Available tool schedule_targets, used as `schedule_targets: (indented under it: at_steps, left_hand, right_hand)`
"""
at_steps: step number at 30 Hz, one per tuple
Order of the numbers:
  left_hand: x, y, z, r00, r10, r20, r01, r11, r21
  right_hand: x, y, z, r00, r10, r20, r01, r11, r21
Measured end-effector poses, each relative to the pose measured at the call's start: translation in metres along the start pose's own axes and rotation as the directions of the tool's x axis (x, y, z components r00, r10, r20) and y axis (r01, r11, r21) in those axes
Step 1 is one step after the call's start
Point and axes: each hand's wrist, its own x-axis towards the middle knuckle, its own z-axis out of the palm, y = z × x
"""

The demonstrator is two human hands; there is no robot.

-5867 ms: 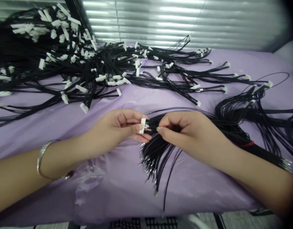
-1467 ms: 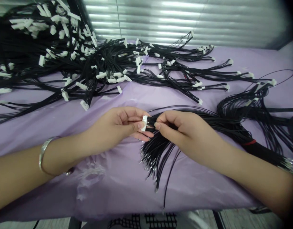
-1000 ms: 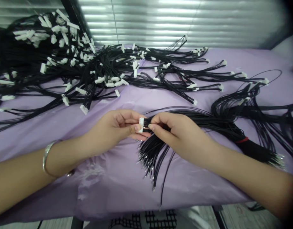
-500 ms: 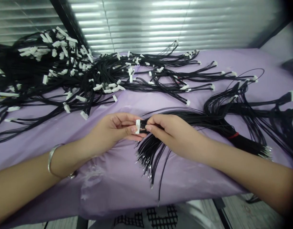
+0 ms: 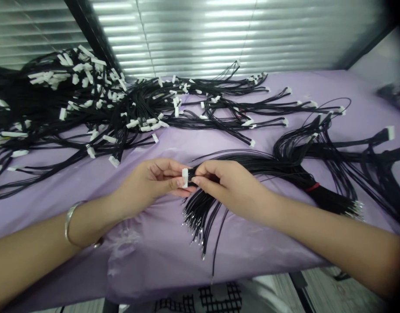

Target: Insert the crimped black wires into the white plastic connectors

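Observation:
My left hand (image 5: 152, 182) pinches a small white plastic connector (image 5: 185, 178) between thumb and fingers, just above the purple table cover (image 5: 161, 243). My right hand (image 5: 228, 184) meets it from the right, its fingertips closed on thin black wires (image 5: 191, 175) that run into the connector. Under my right hand lies a loose bundle of black wires (image 5: 203, 213) with bare metal tips fanning toward me. That bundle is tied with a red band (image 5: 312, 187) further right. A silver bracelet (image 5: 69, 217) sits on my left wrist.
A large heap of black wire harnesses with white connectors (image 5: 89, 100) fills the back left. More harnesses (image 5: 239, 108) spread across the back middle, and looped wires (image 5: 343, 148) lie at the right. A ribbed metal shutter (image 5: 239, 34) stands behind. The table's front edge (image 5: 219, 278) is close.
My right hand has closed the small gap to the connector, and the wires now sit against it. The view has tilted up and shifted, and both hands stay near the middle.

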Motion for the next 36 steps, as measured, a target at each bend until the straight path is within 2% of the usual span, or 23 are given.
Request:
schedule_targets:
  at_steps: [6,14,26,30,33,34,35,36]
  left_hand:
    - [0.0,0.002,-0.001,1.0,-0.016,0.012,0.017,1.0,-0.014]
    - [0.005,0.007,0.0,0.995,-0.1,0.009,0.101,0.987,-0.122]
    - [0.003,0.003,-0.001,0.994,-0.099,-0.053,0.095,0.993,-0.071]
    - [0.002,0.003,0.0,0.998,-0.05,-0.032,0.048,0.996,-0.075]
    - [0.002,0.004,0.002,0.997,0.006,-0.078,-0.016,0.992,-0.127]
    - [0.002,0.004,0.002,0.995,0.016,-0.102,-0.032,0.987,-0.158]
    - [0.003,0.005,0.003,0.993,0.019,-0.12,-0.041,0.982,-0.186]
    - [0.003,0.005,0.003,0.991,0.017,-0.132,-0.044,0.978,-0.204]
  right_hand:
    - [-0.001,0.002,-0.001,0.999,-0.001,-0.035,0.003,0.999,0.051]
    - [-0.004,0.002,-0.003,0.994,-0.107,-0.038,0.108,0.994,0.034]
    - [0.0,0.003,0.001,0.986,-0.162,-0.041,0.163,0.986,0.044]
    - [-0.001,0.0,-0.003,0.983,-0.184,-0.028,0.181,0.98,-0.081]
    - [-0.005,-0.003,-0.014,0.952,-0.286,-0.105,0.25,0.93,-0.268]
    - [-0.007,-0.005,-0.018,0.944,-0.32,-0.084,0.282,0.912,-0.298]
    - [-0.01,-0.007,-0.023,0.939,-0.343,-0.005,0.326,0.898,-0.297]
    - [-0.012,-0.008,-0.028,0.93,-0.342,0.134,0.366,0.89,-0.271]
